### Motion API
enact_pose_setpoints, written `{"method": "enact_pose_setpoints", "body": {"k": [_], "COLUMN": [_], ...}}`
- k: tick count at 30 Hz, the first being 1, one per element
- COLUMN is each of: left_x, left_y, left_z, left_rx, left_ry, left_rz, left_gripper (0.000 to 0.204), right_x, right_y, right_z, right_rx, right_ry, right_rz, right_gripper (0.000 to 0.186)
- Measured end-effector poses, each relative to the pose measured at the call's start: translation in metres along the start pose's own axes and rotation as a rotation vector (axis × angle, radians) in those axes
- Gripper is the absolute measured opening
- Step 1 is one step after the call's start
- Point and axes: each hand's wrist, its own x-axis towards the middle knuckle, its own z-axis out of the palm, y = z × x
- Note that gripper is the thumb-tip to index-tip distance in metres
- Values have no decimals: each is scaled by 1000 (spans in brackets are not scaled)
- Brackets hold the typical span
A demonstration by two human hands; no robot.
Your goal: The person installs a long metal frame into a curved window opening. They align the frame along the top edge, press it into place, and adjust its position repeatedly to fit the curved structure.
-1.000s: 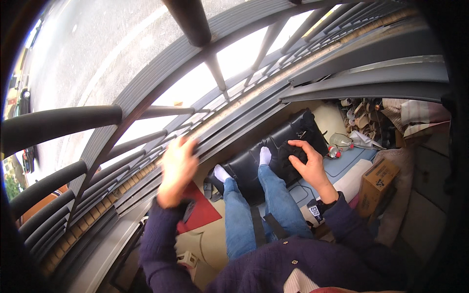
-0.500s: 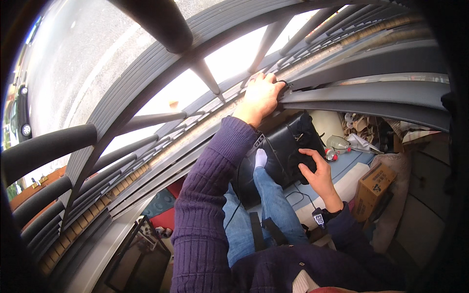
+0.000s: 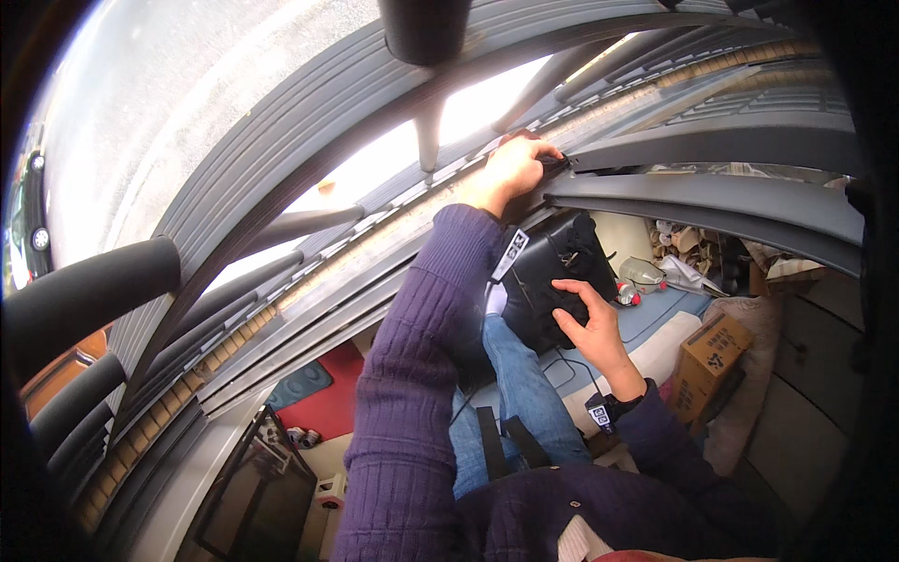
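The left hand (image 3: pixel 517 174) is positioned at the near end of the grey window frame (image 3: pixel 712 148). Its fingers curl over the dark end of the frame and touch it; the firmness of the grasp cannot be told, because the back of the hand covers the contact. The window frame extends from this hand toward the right edge of the view, above the black padded seat (image 3: pixel 534 272). The window track (image 3: pixel 314 335) runs diagonally below the left forearm. Dark railing bars (image 3: pixel 94 295) stand on the outer side of the track, with a road (image 3: pixel 178 122) beyond.

The right hand (image 3: pixel 596 330) is released: thumb and fingers are spread apart, in front of the black padded seat. A small tagged device (image 3: pixel 599 412) is located at the right wrist.

A clear bottle (image 3: pixel 642 273) with a red cap lies near a blue mat (image 3: pixel 688 304). A cardboard box (image 3: pixel 714 361) is located to the right of the right hand.
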Motion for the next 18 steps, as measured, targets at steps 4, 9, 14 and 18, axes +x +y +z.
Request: {"method": "enact_pose_setpoints", "body": {"k": [4,9,14,18], "left_x": [9,-1,-40,-97], "left_y": [13,20,5,-21], "left_z": [7,14,11,-13], "left_rx": [25,284,390,349], "left_ry": [6,180,344,313], "left_rz": [-187,-75,5,-1], "left_gripper": [43,32,28,36], "right_x": [7,19,23,17], "right_y": [-7,-18,-20,-22], "right_z": [7,6,5,13], "right_rx": [-40,-49,-73,5], "right_ry": [0,17,49,25], "right_rz": [9,-29,-63,-19], "right_gripper": [38,37,36,37]}}
